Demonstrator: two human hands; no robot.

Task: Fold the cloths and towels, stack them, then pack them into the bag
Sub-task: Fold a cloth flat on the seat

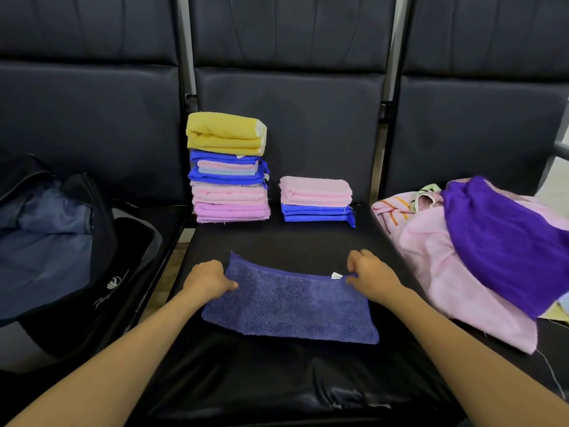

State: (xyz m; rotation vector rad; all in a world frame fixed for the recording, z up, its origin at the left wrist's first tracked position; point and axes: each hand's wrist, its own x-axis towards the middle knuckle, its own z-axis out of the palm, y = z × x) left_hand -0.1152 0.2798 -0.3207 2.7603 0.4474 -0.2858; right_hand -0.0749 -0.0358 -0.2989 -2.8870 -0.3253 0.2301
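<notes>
Left hand [209, 280] pinches the far left corner of a dark blue towel [289, 306], fingers curled onto the nap, thumb tucked at the hem. Right hand [371, 277] grips the far right corner the same way, just beside a small white tag [336, 275] sewn into the hem. Towel lies folded in a wide strip on the black seat cushion [277, 380], far edge slightly lifted and bowed between the two hands, near edge flat on the seat. Both forearms reach in from the lower corners. Beyond the towel, at the back of the same seat, two stacks stand apart from each other. Tall stack [228, 169], on the left: yellow towel on top, then blue, pale pink and light blue layers, pink and lilac at the base. Short stack [317, 200], to its right: folded pink towel over folded bright blue cloths. Both stacks sit against the black padded backrest [292, 118]. On the seat to the left, a dark bag [61, 248] lies unzipped, blue-grey lining showing, white logo on its near flap. On the seat to the right, a loose heap of unfolded cloths [455, 272]: large pale pink towel underneath, purple cloth [505, 245] draped over it, a striped pink piece and a patterned piece at the back. Heap's near edge hangs close to the right forearm, not touching it.
</notes>
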